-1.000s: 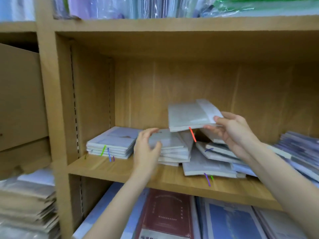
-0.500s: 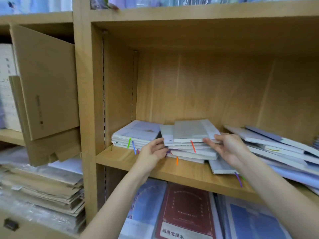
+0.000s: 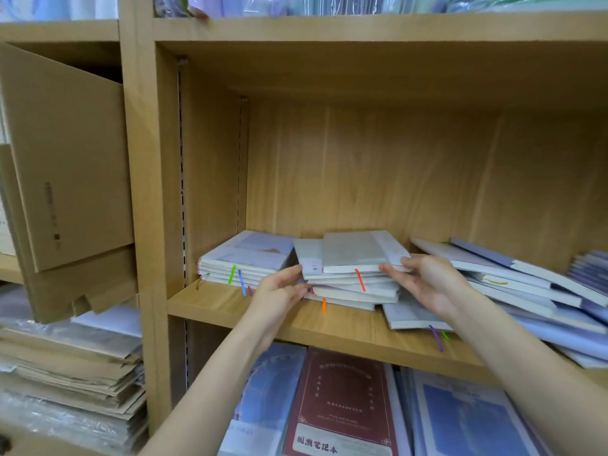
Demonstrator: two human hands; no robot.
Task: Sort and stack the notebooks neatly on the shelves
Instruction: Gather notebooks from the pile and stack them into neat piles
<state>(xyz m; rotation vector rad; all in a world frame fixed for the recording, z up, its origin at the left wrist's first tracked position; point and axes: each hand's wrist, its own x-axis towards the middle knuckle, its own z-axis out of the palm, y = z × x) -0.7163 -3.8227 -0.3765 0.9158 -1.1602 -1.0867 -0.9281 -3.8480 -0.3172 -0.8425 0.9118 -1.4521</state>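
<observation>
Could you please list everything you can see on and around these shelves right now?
Left stack: one pile, pale notebooks, left end of middle shelf, green and blue ribbons hanging out.
Middle stack: one untidy pile, grey-white notebooks, centre, red and orange ribbons.
Right pile: slumped notebooks, white and lilac, right of shelf.
Shelf: light wood.
Red book: one, dark red, lower shelf, between blue covers.
Cardboard box: brown, left bay.
Paper packs: tan stack, below box.
Wrapped goods: top shelf, count unclear.
Left hand: touches the middle stack's left edge.
Right hand: holds its right edge.
</observation>
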